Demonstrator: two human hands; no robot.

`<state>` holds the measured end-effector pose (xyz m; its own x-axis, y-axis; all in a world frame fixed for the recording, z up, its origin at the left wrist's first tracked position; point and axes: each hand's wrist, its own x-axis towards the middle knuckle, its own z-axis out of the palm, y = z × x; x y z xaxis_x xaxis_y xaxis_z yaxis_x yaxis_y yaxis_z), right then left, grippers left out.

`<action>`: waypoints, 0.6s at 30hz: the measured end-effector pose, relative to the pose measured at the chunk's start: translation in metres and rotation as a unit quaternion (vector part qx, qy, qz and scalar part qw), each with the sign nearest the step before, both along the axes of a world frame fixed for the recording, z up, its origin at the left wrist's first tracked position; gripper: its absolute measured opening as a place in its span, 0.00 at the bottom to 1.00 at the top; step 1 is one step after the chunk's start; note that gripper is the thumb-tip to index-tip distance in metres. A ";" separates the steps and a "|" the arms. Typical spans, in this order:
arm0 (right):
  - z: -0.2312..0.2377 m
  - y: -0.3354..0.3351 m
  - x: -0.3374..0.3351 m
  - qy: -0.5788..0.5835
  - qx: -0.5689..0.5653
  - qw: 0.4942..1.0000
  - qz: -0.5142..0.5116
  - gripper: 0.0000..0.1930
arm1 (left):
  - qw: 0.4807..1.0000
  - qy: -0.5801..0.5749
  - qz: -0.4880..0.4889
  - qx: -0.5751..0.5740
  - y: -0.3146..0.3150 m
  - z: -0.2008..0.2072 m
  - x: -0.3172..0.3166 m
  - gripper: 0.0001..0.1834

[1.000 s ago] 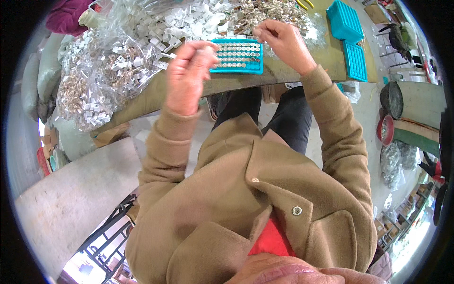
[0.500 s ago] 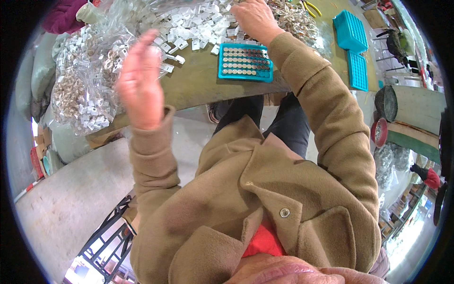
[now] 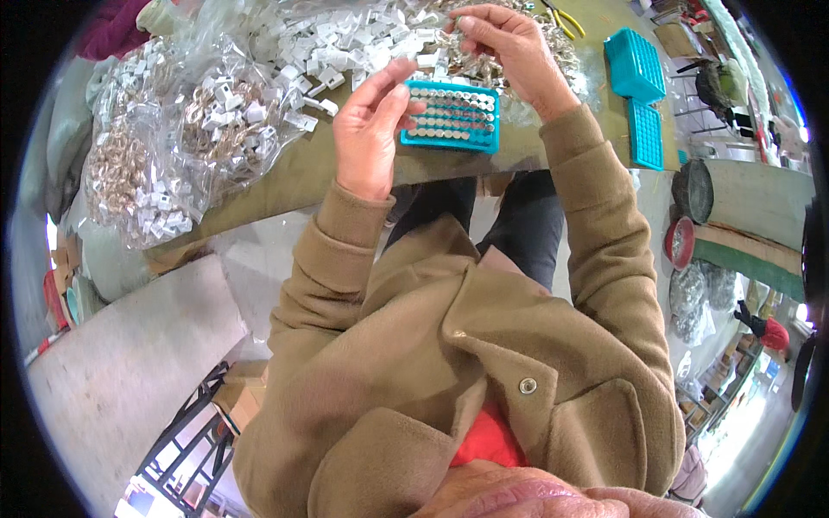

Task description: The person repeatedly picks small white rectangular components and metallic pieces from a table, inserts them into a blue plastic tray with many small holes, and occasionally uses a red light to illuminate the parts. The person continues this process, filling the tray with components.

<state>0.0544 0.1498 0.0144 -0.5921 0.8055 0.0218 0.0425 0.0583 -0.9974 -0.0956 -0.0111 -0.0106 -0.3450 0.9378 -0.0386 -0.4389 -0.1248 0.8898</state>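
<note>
Nearest, your brown coat (image 3: 518, 345) fills the view, your sleeves reaching away from you. Your dark trousers (image 3: 522, 233) show beyond it, just short of the near edge of the table (image 3: 276, 181). To the right, apart from the table, sit a red bowl (image 3: 680, 242) and, a little farther, a black basin (image 3: 693, 192).

Near the table's edge, in front of you, lies the turquoise tray (image 3: 449, 147), bearing rows of silvery round pieces (image 3: 439, 134); the nearest row stops short of the tray's right end. Your left hand (image 3: 370, 129) is at the tray's left end, its fingers bent, thumb and forefinger apart; you cannot tell from here whether a small piece sits between them. A flat turquoise tray (image 3: 647, 134) lies well to the right, just nearer than a deeper turquoise container (image 3: 636, 65).

On the left, you have clear plastic bags (image 3: 229, 116) of white and brownish pieces. Your right hand (image 3: 509, 53) is beyond the tray, over a heap of brownish metal pieces (image 3: 477, 69), thumb and forefinger close together; whether they grip anything cannot be told. Loose white pieces (image 3: 332, 52) spread left of it. Farther right lie yellow-handled pliers (image 3: 570, 21).
</note>
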 end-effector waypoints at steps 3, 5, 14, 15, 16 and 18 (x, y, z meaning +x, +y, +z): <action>-0.004 -0.034 -0.006 0.014 0.042 0.998 0.050 0.11 | 0.999 0.001 -0.035 -0.001 0.000 0.003 0.004 0.22; -0.002 -0.051 -0.009 0.015 -0.009 0.998 0.055 0.11 | 0.998 0.011 -0.054 -0.025 -0.001 0.003 0.006 0.18; -0.013 -0.098 -0.012 0.056 0.027 0.996 -0.068 0.11 | 0.993 -0.086 -0.012 -0.079 -0.014 -0.002 0.017 0.03; -0.017 -0.103 -0.016 0.083 0.035 0.991 -0.101 0.10 | 0.994 -0.081 -0.005 -0.079 -0.015 -0.003 0.020 0.03; -0.020 -0.107 -0.019 0.108 0.048 0.984 -0.130 0.10 | 0.994 -0.079 0.004 -0.079 -0.016 -0.004 0.022 0.02; -0.026 -0.113 -0.016 0.121 -0.066 0.983 -0.122 0.09 | 0.993 -0.091 0.019 -0.072 -0.018 -0.005 0.025 0.02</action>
